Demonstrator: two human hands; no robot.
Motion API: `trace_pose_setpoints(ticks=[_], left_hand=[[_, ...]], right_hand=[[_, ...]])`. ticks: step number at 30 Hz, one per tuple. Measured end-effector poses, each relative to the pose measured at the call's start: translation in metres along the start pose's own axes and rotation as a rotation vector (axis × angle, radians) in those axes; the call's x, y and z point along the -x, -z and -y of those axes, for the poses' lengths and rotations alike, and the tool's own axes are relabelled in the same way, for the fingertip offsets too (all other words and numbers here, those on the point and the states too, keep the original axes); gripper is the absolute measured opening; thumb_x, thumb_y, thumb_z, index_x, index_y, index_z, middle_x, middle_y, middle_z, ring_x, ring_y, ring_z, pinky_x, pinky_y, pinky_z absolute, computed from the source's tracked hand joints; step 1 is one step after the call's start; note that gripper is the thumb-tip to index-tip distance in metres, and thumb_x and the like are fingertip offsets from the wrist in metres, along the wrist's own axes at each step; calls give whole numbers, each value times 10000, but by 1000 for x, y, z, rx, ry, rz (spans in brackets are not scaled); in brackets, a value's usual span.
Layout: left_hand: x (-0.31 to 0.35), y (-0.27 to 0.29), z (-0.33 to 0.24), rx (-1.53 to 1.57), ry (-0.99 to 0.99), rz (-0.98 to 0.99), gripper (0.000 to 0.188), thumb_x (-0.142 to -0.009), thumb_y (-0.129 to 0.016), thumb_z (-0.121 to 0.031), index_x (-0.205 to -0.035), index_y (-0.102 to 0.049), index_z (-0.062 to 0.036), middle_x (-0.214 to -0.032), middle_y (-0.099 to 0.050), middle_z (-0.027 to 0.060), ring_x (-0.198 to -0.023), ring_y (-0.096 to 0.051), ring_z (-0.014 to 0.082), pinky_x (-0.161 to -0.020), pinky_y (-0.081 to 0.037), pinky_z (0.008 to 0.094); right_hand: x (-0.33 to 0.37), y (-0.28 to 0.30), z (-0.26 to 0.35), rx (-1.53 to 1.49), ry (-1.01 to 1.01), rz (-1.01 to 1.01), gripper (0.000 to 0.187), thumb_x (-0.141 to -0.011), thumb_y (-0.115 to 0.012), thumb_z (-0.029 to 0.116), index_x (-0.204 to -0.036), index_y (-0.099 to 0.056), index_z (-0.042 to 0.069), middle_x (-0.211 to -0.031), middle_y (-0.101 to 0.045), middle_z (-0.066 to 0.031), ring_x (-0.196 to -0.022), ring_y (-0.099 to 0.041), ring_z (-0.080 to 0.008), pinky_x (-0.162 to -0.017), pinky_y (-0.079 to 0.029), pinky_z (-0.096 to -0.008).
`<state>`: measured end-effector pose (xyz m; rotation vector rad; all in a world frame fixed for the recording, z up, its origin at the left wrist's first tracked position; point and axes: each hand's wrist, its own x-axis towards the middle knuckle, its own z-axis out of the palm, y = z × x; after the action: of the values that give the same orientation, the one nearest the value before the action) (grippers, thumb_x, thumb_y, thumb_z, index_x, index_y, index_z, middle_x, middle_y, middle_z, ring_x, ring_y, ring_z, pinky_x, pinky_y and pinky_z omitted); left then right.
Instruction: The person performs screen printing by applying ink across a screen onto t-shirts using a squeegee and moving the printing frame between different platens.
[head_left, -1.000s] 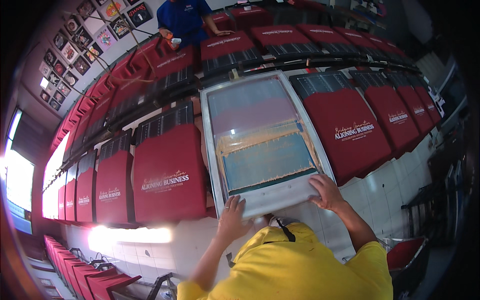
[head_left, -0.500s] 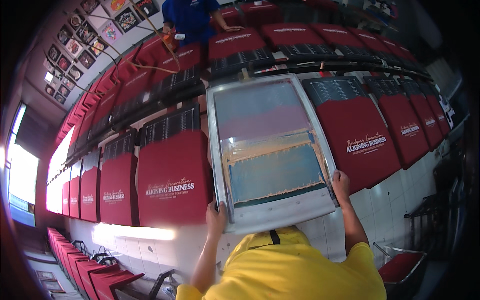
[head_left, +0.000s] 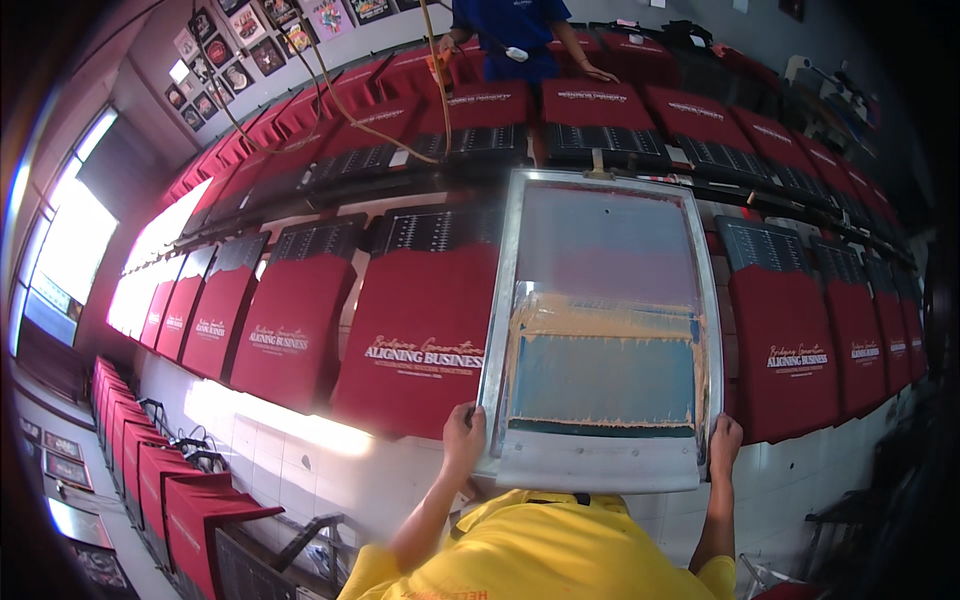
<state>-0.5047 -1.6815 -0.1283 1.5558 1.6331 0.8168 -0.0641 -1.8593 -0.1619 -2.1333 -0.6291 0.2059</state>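
I hold a silk-screen printing frame [head_left: 712, 300] by its two sides near its front end. My left hand [head_left: 463, 438] is closed on the left rail and my right hand [head_left: 725, 443] on the right rail. Through the upper mesh [head_left: 605, 220] a red tint shows. Lower down, a blue-grey panel [head_left: 605, 375] is bordered by smeared tan ink. Across the frame's near end lies a wide grey squeegee [head_left: 600, 466] with a dark green blade edge. What lies beneath the frame is mostly hidden.
Red printed shirts on boards flank the frame, one at left [head_left: 430, 320] and one at right [head_left: 790, 340]. Behind runs another row of shirts [head_left: 595, 105]. A person in blue [head_left: 520, 35] stands beyond it. Brown hoses [head_left: 447, 90] hang at upper left. Red-draped boards [head_left: 195, 510] stand lower left.
The frame has swung from a tilt to nearly straight and sits further right in the picture. My view has also turned, shifting the rows and the other person rightward. Both hands keep their grip.
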Motion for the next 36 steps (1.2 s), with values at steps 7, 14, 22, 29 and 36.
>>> trace_pose_setpoints(ticks=[7, 14, 22, 29, 36], left_hand=[[-49, 116, 78, -77, -42, -41, 319, -941, -531, -219, -1038, -666, 53, -973, -665, 248, -931, -644, 394, -841, -489, 427], [-82, 219, 130, -204, -97, -152, 351, -977, -503, -237, -1034, -662, 71, -960, -668, 259, -902, -651, 391, -805, -491, 422], [-130, 269, 166, -161, -42, -76, 339, -971, -511, -224, -1013, -658, 78, -877, -665, 269, -833, -659, 391, -738, -486, 424], [-152, 272, 186, -197, -68, -75, 328, -959, -515, -217, -1000, -662, 73, -843, -661, 262, -813, -664, 388, -717, -486, 420], [-151, 278, 173, -138, -12, 49, 324, -957, -517, -219, -956, -649, 77, -772, -638, 236, -693, -611, 334, -670, -464, 404]], right_hand=[[94, -79, 80, -23, -62, 95, 334, -907, -481, 201, -808, -548, -111, -689, -528, -158, -674, -494, -230, -705, -427, -393], [172, -163, 134, -16, 71, 151, 304, -899, -455, 169, -752, -528, -87, -636, -483, -214, -589, -495, -278, -627, -409, -421], [202, -210, 193, 6, 23, 177, 325, -911, -453, 180, -777, -593, -82, -726, -571, -291, -706, -587, -442, -668, -432, -475], [200, -226, 195, 0, 36, 170, 324, -911, -457, 180, -783, -591, -86, -751, -581, -300, -728, -585, -455, -673, -429, -485], [195, -228, 193, 47, 50, 158, 299, -895, -457, 160, -761, -587, -74, -742, -572, -293, -717, -581, -444, -659, -422, -489]])
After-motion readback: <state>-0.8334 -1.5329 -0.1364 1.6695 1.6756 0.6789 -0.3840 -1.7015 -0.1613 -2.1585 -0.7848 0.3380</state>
